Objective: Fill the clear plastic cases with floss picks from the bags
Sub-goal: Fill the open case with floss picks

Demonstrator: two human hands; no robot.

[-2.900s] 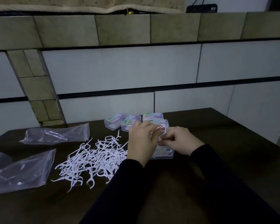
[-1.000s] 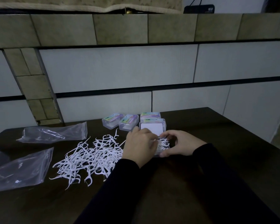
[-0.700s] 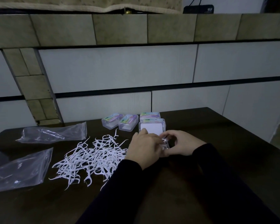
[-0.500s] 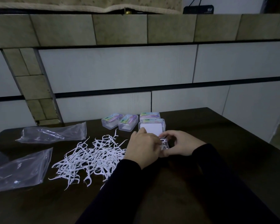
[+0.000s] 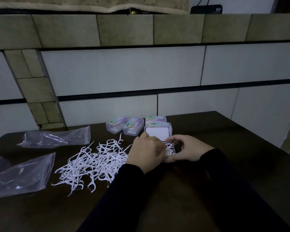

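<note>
An open clear plastic case lies on the dark table with its lid tipped up, showing a white card. Its base holds white floss picks. My right hand grips the right side of the base, thumb at its front corner. My left hand reaches in from the left with its fingers curled down on the picks in the case; the fingertips are hidden. A loose pile of floss picks lies just left of my left hand.
Three closed cases with coloured labels stand behind the open case. Two clear plastic bags lie at the table's left. A panelled wall stands right behind the table.
Both hands came down from holding a bundle of picks above the case to the case's base. Over the last second they have hardly moved.
</note>
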